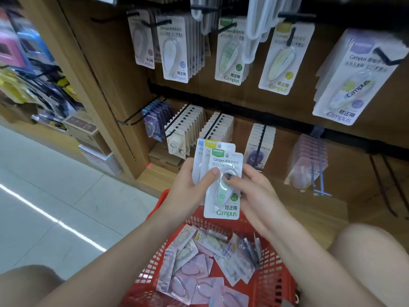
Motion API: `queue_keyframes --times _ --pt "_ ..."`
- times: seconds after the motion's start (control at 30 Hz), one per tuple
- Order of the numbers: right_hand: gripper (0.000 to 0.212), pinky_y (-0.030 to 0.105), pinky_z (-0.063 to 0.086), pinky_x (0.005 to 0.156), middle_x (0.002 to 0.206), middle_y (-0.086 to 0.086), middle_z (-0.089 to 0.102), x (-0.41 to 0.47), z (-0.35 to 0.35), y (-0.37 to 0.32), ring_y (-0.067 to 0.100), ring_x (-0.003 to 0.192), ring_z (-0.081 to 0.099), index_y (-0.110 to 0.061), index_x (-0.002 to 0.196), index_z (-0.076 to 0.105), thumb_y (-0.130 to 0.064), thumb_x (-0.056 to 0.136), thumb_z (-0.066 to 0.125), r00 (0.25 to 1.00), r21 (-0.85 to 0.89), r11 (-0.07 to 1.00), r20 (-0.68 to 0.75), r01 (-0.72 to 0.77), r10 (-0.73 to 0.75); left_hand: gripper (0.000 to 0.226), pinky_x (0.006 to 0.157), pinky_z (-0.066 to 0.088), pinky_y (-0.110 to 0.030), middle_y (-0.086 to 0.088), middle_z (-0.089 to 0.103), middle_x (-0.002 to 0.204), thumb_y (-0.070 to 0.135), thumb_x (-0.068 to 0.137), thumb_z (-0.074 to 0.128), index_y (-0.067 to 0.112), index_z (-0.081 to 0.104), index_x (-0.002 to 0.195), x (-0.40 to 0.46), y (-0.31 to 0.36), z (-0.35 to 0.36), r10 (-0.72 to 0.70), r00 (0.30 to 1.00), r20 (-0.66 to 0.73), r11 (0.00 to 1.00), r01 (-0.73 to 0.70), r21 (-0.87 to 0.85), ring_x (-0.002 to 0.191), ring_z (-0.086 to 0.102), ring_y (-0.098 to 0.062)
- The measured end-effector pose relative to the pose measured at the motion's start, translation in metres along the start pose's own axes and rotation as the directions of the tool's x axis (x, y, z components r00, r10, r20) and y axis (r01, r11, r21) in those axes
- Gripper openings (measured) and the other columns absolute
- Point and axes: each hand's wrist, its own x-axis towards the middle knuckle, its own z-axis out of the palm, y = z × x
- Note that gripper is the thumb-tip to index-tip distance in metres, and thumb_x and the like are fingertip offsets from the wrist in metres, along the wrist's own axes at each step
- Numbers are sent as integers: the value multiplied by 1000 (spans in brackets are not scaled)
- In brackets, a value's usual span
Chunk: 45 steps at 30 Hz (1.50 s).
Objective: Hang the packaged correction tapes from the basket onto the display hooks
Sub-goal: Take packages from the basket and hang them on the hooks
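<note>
My left hand [188,187] grips a small fanned stack of packaged correction tapes, its thumb pressed on the front one. The front green pack [223,207] reads Campus; a yellow-topped pack [209,144] and a blue-topped pack [200,144] stick out behind it. My right hand [254,193] pinches the green pack's right side, thumb on its clear blister. Below them a red plastic basket [274,282] holds several more loose packs [199,269], mostly pink, purple and yellow. Black display hooks [225,27] on the wooden panel carry rows of hanging packs.
The upper row holds a blue pack [174,49], green pack [230,54], yellow pack [281,60] and purple pack [352,85]. A lower row of hooks [212,125] is full. Boxes [81,127] sit left on the tiled floor [44,196]. My knees flank the basket.
</note>
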Motion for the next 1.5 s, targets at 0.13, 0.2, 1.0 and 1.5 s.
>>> queue_keyframes --times 0.13,0.2,1.0,1.5 --pt "33 53 61 93 123 12 75 1 5 -15 33 112 74 -7 131 64 -9 99 68 999 -6 1000 -52 -7 7 34 83 62 -32 12 74 119 54 91 71 36 64 119 11 10 -2 20 1000 -11 1000 -20 9 107 74 -10" --pt "30 52 62 93 121 12 76 2 8 -22 32 111 74 -6 128 63 -10 99 68 998 -15 1000 -59 -3 2 44 88 62 -39 14 75 117 58 86 72 33 64 122 16 17 -5 31 999 -20 999 -31 15 105 75 -9" --pt "25 47 62 94 117 2 75 75 96 -126 18 106 75 -27 114 59 -10 98 68 813 -367 776 -80 513 -576 46 73 60 -20 22 71 114 42 82 86 39 57 118 54 58 -59 254 939 -234 967 -246 66 102 72 -2" --pt "20 43 61 96 116 -5 76 78 104 -126 9 106 74 -31 113 59 -18 101 68 780 -415 741 -108 528 -616 47 73 59 -18 22 71 114 38 84 86 34 56 120 50 59 -57 270 938 -217 963 -261 71 101 72 0"
